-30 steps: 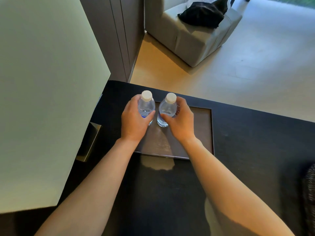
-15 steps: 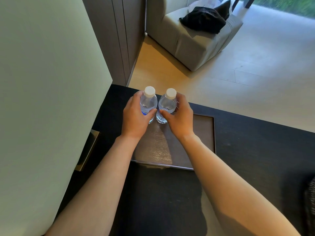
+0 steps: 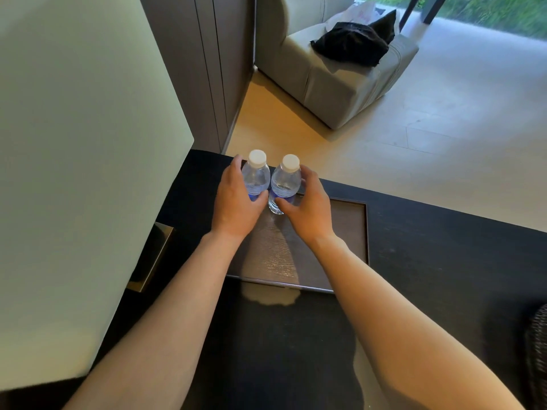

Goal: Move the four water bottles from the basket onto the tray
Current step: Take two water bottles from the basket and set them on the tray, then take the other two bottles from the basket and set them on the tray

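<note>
Two clear water bottles with white caps stand upright side by side at the far left corner of the dark tray [image 3: 349, 232]. My left hand [image 3: 236, 202] is wrapped around the left bottle [image 3: 256, 176]. My right hand [image 3: 307, 207] grips the right bottle [image 3: 286, 180]. The bottles nearly touch each other. A sliver of the dark woven basket [image 3: 537, 359] shows at the right edge; its inside is out of view.
The tray lies on a black table [image 3: 444, 261]. A large pale lampshade [image 3: 74, 173] fills the left side, with its brass base [image 3: 154, 255] beside the tray. Beyond the table edge are the floor and a grey armchair [image 3: 340, 78] with dark cloth.
Both hands have pushed the two bottles farther back, toward the tray's far left corner, keeping hold of them. The view has shifted slightly.
</note>
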The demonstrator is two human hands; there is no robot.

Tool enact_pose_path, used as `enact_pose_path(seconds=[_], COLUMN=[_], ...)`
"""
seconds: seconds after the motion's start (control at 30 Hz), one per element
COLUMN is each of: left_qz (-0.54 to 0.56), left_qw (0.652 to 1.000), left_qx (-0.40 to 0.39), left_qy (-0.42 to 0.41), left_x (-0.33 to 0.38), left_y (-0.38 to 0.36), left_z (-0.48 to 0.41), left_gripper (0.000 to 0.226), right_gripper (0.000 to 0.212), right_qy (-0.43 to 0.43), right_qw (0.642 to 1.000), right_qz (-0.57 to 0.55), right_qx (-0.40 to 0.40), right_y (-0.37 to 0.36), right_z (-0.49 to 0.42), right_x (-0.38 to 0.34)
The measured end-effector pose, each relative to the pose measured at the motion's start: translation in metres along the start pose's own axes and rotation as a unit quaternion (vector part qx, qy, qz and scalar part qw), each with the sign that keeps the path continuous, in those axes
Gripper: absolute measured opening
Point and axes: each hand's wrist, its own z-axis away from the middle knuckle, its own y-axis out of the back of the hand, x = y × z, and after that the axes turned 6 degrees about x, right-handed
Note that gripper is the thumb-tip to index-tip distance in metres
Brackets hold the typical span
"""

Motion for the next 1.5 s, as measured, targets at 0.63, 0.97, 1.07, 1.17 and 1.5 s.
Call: enact_pose_path(seconds=[0.63,0.97,1.07,1.17,1.5], left_qz=[-0.219,-0.232,-0.213,-0.201,-0.148], left_qw=[0.962,0.952,0.950,0.944,0.912], left_qx=[-0.149,-0.199,-0.221,-0.247,-0.332], left_qy=[0.062,-0.036,-0.051,-0.086,-0.190], left_x=[0.087,0.188,0.219,0.250,0.347], left_y=[-0.018,-0.066,-0.091,-0.119,-0.230], left_z=[0.224,0.371,0.408,0.441,0.508], left_gripper=[0.055,0.048,0.048,0.043,0.033], right_gripper=[0.050,0.039,0.035,0.035,0.023], right_qy=[-0.017,-0.058,-0.075,-0.095,-0.189], right_qw=[0.969,0.957,0.953,0.954,0.931], right_qz=[0.244,0.285,0.292,0.283,0.286], right_qx=[-0.032,0.001,0.017,0.037,0.127], right_y=[0.165,0.327,0.372,0.417,0.539], right_z=[0.173,0.294,0.328,0.358,0.400], right_x=[0.077,0.142,0.165,0.189,0.259])
